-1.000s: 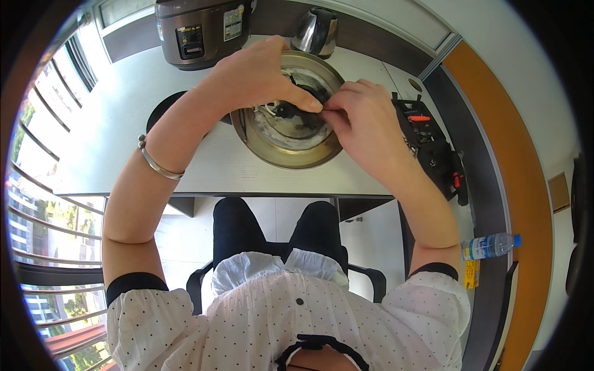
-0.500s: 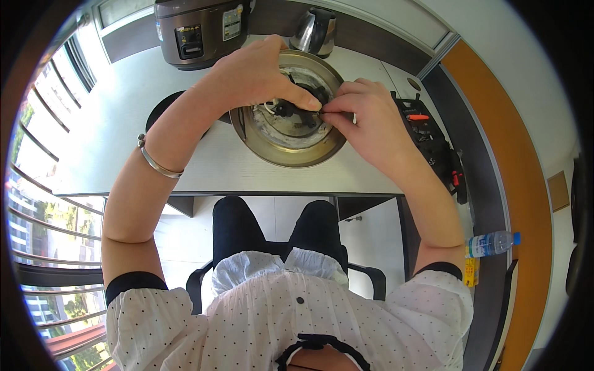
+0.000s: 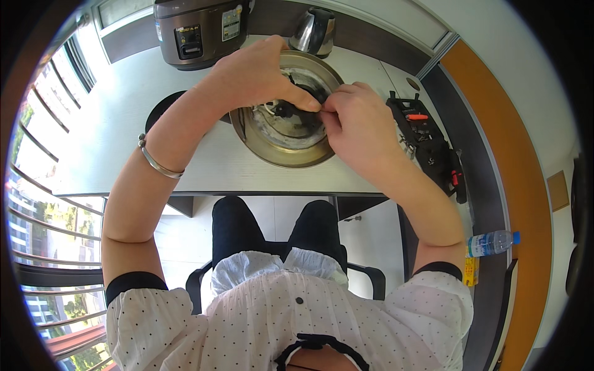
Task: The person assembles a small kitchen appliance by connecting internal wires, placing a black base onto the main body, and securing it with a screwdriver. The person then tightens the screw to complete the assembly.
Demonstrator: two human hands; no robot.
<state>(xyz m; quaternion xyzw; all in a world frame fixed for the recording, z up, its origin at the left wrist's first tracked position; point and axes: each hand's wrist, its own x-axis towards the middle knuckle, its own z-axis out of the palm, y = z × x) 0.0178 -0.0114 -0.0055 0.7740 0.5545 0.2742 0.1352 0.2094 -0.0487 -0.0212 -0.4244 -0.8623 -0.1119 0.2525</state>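
A round, brass-coloured metal vessel [image 3: 291, 158] lies on the table before me. Inside its rim are a greyish, stained disc, a black fitting [image 3: 283, 110] and a short white wire [image 3: 268, 109]. My left hand [image 3: 263, 77] reaches over it from the left, with the thumb pressed on the black fitting and the fingers bent over the far side, mostly hidden. Right at that thumb's tip, my right hand [image 3: 359, 123] pinches with thumb and forefinger at the fitting's right end. Whatever sits in this pinch is too small to make out.
A brown rice cooker [image 3: 204, 37] and a steel kettle [image 3: 314, 31] stand along the back. Behind my left forearm lies a black round object [image 3: 162, 110]. On the right, a black tool case [image 3: 433, 151] holds red-handled tools. A water bottle [image 3: 492, 243] is farther right.
My right hand has turned at the wrist and dropped slightly, its fingers curling in more, which uncovers more of the tool case. My left hand and the vessel stay where they were.
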